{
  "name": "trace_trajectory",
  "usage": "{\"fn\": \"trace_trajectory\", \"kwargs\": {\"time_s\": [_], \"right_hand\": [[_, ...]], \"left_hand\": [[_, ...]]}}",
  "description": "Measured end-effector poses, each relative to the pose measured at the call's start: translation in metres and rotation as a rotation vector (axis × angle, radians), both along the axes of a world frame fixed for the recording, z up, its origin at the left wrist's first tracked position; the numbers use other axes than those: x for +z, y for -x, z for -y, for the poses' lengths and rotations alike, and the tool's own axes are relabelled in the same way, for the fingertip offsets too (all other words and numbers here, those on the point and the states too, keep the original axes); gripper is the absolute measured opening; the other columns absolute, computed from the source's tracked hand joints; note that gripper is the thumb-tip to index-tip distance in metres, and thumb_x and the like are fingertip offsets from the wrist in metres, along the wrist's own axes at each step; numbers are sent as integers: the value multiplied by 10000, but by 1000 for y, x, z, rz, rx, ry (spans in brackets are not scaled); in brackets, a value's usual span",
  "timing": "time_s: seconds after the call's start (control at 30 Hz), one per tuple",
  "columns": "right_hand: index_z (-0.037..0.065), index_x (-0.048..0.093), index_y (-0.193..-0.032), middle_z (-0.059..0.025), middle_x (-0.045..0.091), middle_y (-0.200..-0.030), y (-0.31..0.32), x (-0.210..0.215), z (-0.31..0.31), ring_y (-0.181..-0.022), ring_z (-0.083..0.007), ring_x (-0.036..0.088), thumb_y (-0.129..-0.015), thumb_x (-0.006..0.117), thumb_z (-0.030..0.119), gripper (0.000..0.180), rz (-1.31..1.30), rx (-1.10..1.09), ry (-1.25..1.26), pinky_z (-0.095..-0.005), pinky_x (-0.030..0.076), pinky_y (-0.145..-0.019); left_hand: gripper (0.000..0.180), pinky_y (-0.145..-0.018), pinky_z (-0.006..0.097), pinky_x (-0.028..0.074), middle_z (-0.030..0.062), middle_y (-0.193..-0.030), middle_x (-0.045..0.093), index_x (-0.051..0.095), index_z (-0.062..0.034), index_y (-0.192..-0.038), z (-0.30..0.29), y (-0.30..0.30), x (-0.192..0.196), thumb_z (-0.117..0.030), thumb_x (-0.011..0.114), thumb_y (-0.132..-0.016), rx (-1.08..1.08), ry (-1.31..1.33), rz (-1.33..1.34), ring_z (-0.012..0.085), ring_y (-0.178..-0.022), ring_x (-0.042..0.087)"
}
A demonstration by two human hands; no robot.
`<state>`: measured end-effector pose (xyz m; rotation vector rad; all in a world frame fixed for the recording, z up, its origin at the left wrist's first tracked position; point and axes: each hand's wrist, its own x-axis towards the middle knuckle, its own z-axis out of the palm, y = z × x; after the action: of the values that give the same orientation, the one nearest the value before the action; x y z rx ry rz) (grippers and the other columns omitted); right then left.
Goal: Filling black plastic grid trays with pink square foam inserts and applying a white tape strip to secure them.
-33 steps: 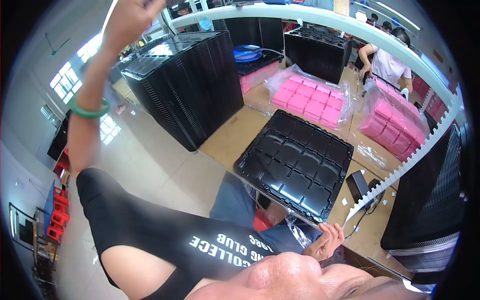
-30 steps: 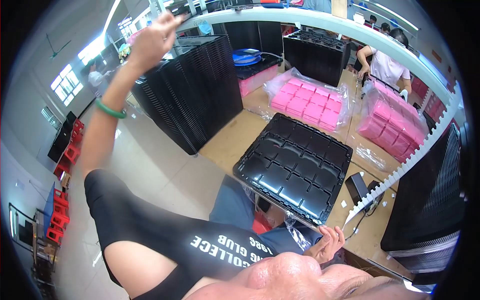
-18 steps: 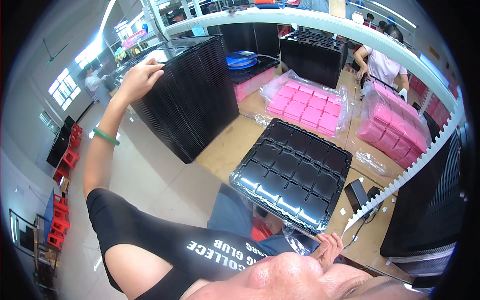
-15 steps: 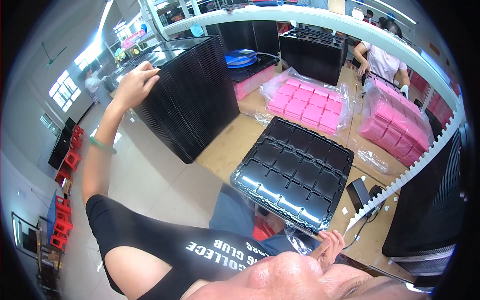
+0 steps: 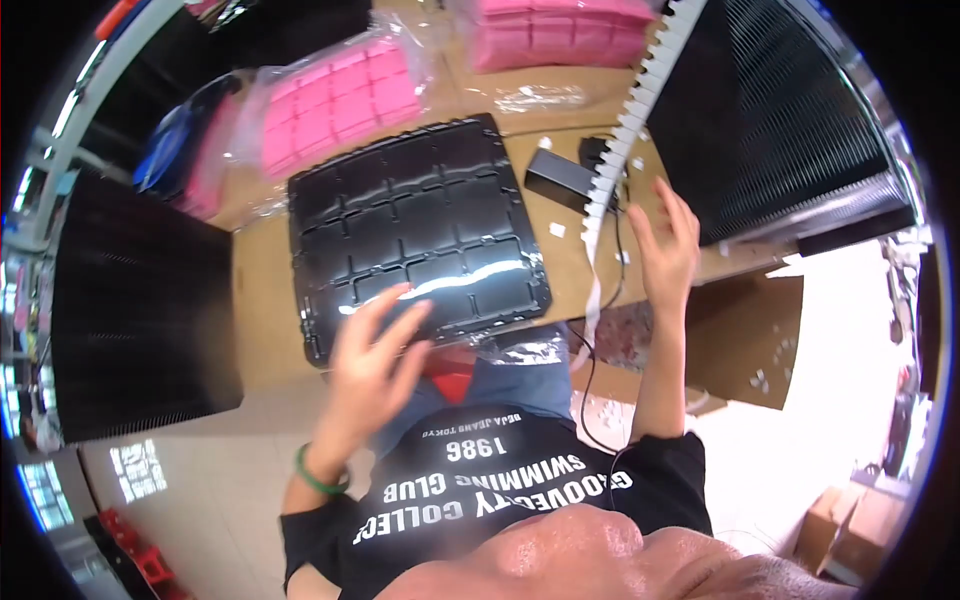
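A black plastic tray (image 5: 408, 215) with moulded compartments lies on the brown tabletop in front of me. My left hand (image 5: 378, 358), slightly blurred, is over the tray's near edge with its fingers spread; whether it touches the tray I cannot tell. Nothing is in it. My right hand (image 5: 666, 245) is raised to the right of the tray, thumb and fingers apart and holding nothing. Close to it runs a white notched strip (image 5: 626, 140), with a pale ribbon (image 5: 592, 310) trailing from its lower end. A small black box (image 5: 558, 178) lies beside the strip.
Tall stacks of black trays stand at the left (image 5: 140, 310) and right (image 5: 790, 120). Behind the tray are bagged pink blocks (image 5: 340, 105) and another pink bundle (image 5: 560, 35). A black cable (image 5: 580, 395) hangs over the table's front edge. Cardboard boxes (image 5: 840, 530) sit at lower right.
My left hand has come down from the left stack to the tray's near edge. My right hand has moved from the tray's near right corner toward the notched strip. The view has turned rightward and down.
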<state>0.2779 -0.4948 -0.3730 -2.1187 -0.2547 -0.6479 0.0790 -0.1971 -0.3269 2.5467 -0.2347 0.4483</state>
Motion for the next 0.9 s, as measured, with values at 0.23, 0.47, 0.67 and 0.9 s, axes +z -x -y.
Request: {"fn": "trace_trajectory", "kwargs": {"time_s": [0.23, 0.47, 0.67, 0.9], "right_hand": [[-8, 693, -988, -34, 659, -944, -28, -1, -3, -832, -106, 551, -881, 742, 215, 252, -371, 297, -78, -243, 421, -700], [-37, 676, -1012, -35, 670, -857, 50, 50, -33, -751, -69, 594, -950, 659, 127, 176, -512, 498, -449, -209, 473, -709], [-39, 635, -1221, -137, 692, -1080, 70, -11, -27, -853, -131, 628, -979, 574, 78, 276, -1076, 708, -669, -256, 512, -795], [9, 664, -877, -98, 592, -895, 94, -28, -50, -843, -171, 582, -759, 796, 201, 261, -1243, 878, -792, -249, 467, -723]], "left_hand": [[697, -752, 253, 544, 162, -1407, 461, 315, -3, -1502, 94, -64, -60, -91, 682, -915, -246, 1105, -417, 161, -1034, 600], [339, -594, 173, 456, 97, -1075, 670, 535, 43, -1283, 105, -73, -79, -134, 588, -998, -272, 1536, -511, 58, -711, 571], [301, -500, 169, 315, 50, -774, 626, 635, -3, -1040, 73, -40, -88, -243, 456, -1066, -472, 1717, -861, 34, -545, 417], [333, -492, 169, 303, 24, -701, 545, 626, -17, -976, 66, -21, -103, -291, 459, -1066, -698, 1983, -1113, 34, -538, 409]]}}
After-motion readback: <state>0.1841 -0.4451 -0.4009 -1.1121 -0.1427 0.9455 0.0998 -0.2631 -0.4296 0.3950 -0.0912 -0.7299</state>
